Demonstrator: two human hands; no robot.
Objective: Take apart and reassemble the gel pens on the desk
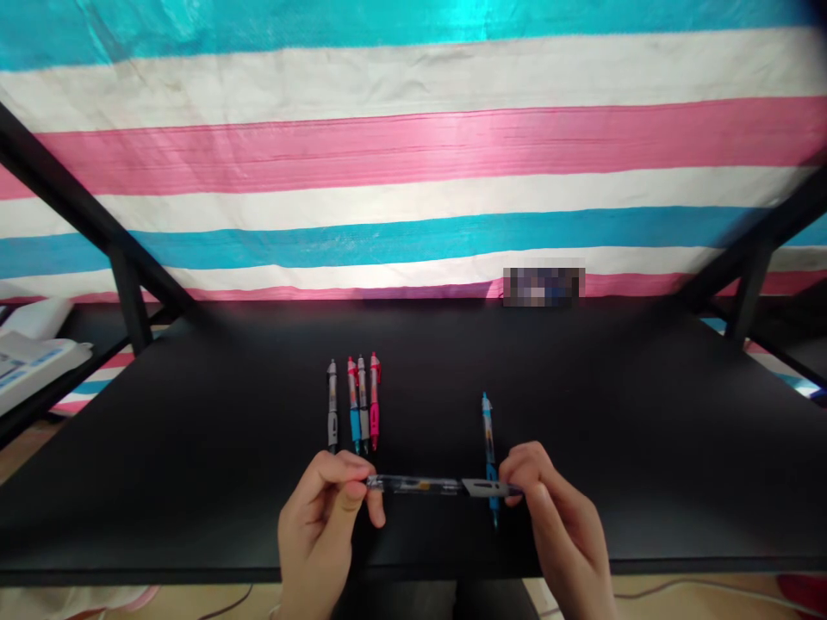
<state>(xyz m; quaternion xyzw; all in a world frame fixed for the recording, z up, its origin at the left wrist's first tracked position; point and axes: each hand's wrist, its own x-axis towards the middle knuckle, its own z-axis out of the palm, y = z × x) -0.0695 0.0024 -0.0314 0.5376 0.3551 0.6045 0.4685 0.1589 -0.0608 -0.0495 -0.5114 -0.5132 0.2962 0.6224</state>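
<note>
A clear-barrelled pen with a grey grip point(423, 486) is held level above the near part of the table. My left hand point(326, 517) pinches its left end between thumb and forefinger. At the other end, by the tip, my right hand point(559, 517) has its thumb and fingers closed on it. Beneath, and partly covered by it, lies a blue pen point(488, 430), close to my right hand. Beyond my left hand lie a grey pen point(332, 400), a pen with red top and blue grip point(353, 405), another grey pen point(363, 405) and a red-pink pen point(375, 400).
The black table point(226, 482) has dark metal frame bars point(129, 293) at its left and right. Behind it hangs a striped sheet point(413, 155). A blurred-out object point(544, 287) sits at the back edge. A white device point(39, 366) stands at the far left.
</note>
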